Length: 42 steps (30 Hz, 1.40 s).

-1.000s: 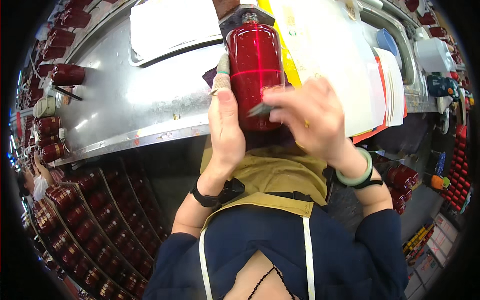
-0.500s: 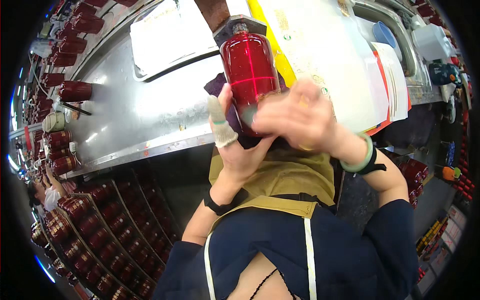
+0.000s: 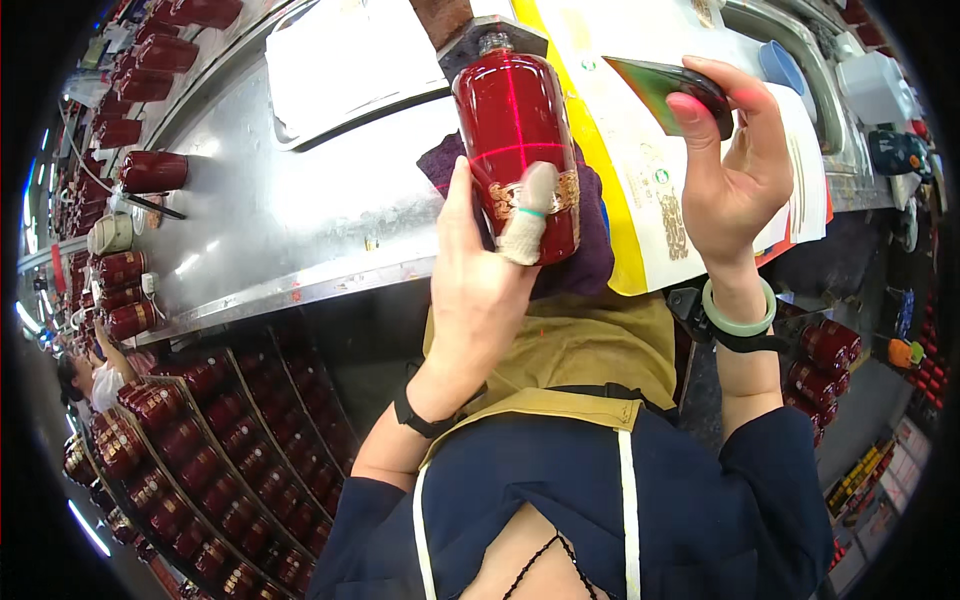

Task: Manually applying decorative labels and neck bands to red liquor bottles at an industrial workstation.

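A dark red glass bottle with a clear neck lies on a purple cloth, its neck pointing away from me. Crossed red light lines fall on its front, and a gold patterned band runs round its lower part. My left hand grips the bottle's near end, its thumb in a white fabric finger cover pressed over the band. Off to the right, my right hand is raised above white sheets, pinching a flat, dark green scraper between thumb and fingers. The scraper is apart from the bottle.
A metal block stands at the bottle's neck. White sheets with gold motifs lie on a yellow sheet at the right. Farther left is a tray with white paper. Racks of red bottles stand lower left.
My right hand has moved off the bottle, up and to the right, bringing the scraper into plain view. My left thumb has swung onto the bottle's front, and the gold band now shows clearly.
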Motion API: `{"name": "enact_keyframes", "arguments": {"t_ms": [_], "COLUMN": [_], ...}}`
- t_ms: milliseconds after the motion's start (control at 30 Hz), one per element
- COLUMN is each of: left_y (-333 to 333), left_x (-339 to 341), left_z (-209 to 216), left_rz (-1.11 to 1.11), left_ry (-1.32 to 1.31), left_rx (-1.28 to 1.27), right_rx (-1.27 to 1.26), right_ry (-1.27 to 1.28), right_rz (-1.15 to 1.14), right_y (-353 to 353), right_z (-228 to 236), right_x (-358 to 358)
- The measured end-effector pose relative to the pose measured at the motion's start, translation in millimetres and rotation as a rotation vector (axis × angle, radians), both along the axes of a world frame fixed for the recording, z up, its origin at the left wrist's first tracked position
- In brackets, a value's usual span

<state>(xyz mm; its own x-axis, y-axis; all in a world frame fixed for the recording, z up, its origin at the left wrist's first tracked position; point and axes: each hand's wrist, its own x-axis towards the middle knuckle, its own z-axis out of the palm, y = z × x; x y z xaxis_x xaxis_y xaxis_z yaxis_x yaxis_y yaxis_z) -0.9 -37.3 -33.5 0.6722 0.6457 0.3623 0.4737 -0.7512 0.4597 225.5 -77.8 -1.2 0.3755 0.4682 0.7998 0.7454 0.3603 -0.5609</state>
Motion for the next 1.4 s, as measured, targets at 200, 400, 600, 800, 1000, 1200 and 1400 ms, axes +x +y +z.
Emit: {"name": "enact_keyframes", "arguments": {"t_ms": [200, 400, 600, 800, 1000, 1200, 1400], "left_y": [-10, 0, -2, -5, -1, 3, 5], "left_x": [18, -6, -5, 2, -4, -11, -8], "left_z": [3, -29, -27, -21, -23, -35, -36], "left_rz": [0.099, 0.061, 0.107, 0.109, 0.061, 0.001, 0.019], "left_ry": [0.052, -0.399, -0.480, -0.503, -0.439, -0.444, -0.406], "left_rx": [0.162, -0.221, -0.309, -0.182, -0.144, -0.313, -0.292], "right_rx": [-0.025, -0.273, -0.295, -0.333, -0.171, -0.309, -0.195], "right_ry": [0.091, -0.383, -0.428, -0.480, -0.576, -0.307, -0.522], "right_rz": [0.018, 0.083, 0.295, 0.298, -0.127, 0.223, 0.407], "right_y": [-5, -22, -39, -37, 13, -4, -20], "right_z": [-3, -20, -1, -3, 0, -1, -14], "right_x": [-12, -29, -47, -60, -15, -44, -46]}}
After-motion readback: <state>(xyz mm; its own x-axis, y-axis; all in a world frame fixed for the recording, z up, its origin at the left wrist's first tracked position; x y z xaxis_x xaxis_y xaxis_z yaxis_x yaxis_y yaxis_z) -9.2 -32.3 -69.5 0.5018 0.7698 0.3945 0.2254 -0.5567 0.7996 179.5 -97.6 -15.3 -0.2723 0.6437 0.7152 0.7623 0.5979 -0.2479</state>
